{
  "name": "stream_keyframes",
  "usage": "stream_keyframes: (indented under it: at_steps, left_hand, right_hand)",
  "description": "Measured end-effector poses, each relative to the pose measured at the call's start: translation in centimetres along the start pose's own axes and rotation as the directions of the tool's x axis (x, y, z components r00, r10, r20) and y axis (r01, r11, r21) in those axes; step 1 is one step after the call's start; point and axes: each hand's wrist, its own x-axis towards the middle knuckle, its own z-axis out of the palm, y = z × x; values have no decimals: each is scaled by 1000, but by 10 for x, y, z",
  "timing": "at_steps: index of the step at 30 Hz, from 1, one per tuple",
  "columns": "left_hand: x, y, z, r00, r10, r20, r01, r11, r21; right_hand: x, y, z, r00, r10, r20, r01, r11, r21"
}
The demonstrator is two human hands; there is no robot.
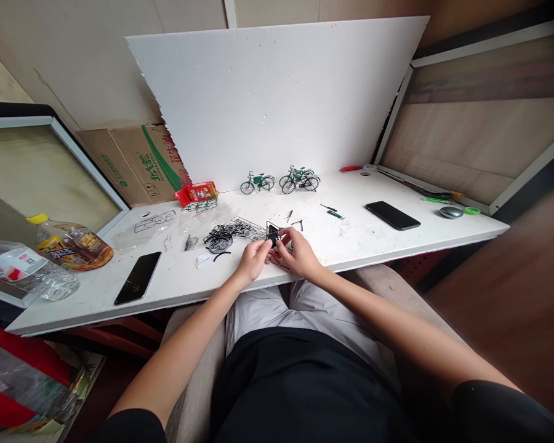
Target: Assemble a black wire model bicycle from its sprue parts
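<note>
My left hand and my right hand meet over the front of the white table. Both pinch a small black model part between their fingertips. Just left of the hands lies a heap of black bicycle parts with a small wheel and clear packaging. Two finished green model bicycles stand upright at the back, in front of a white foam board.
A black phone lies front left, another phone to the right. Plastic bottles lie at the far left. A red packet, small tools, a grey mouse and a cardboard box are around.
</note>
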Motion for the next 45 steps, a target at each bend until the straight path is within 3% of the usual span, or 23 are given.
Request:
stream_keyframes:
  at_steps: [21, 45]
  left_hand:
    - [-2, 0, 1, 1000, 29, -11, -28, 997, 78]
    - [-3, -2, 0, 998, 68, 3, -68, 990, 125]
  right_hand:
    - [-1, 0, 0, 996, 28, 86, -28, 1000, -7]
    - [0, -5, -1, 996, -10, 88, 14, 999, -43]
